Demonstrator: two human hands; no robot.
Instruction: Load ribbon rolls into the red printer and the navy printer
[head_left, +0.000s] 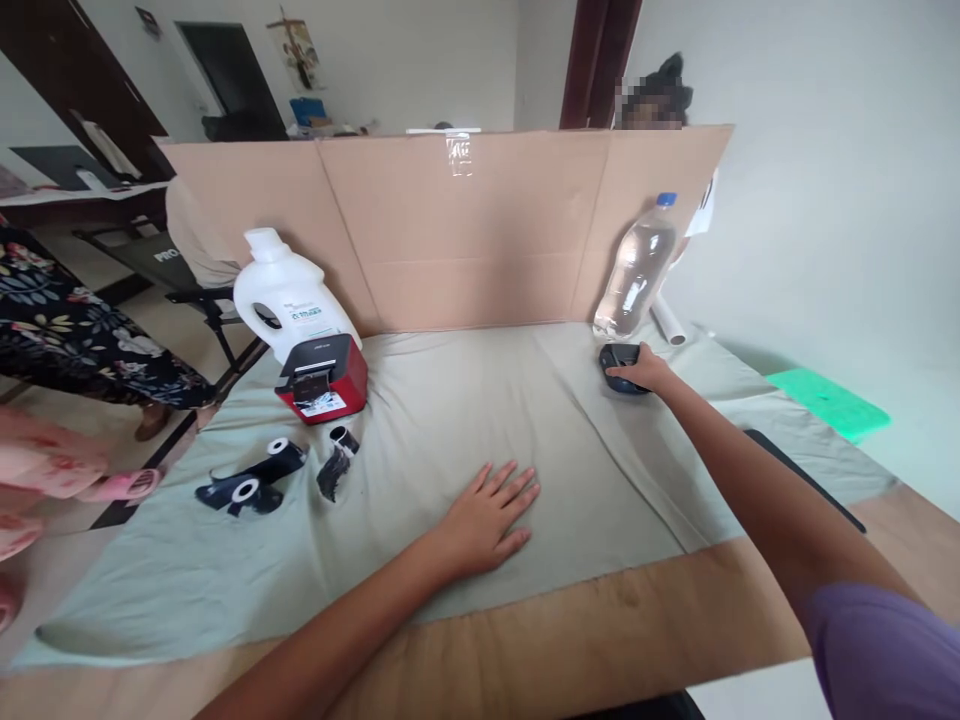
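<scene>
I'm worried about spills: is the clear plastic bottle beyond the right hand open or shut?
Shut: a blue cap sits on the neck of the clear plastic bottle. How tightly, I cannot tell.

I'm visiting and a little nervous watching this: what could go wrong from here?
The right hand grasps a small rounded black device close to a tall clear plastic bottle with a blue cap; a nudge might topple the bottle. The left hand lies flat on the creased grey-green cloth; dragging that cloth could shift the boxy red-and-black machine on it.
</scene>
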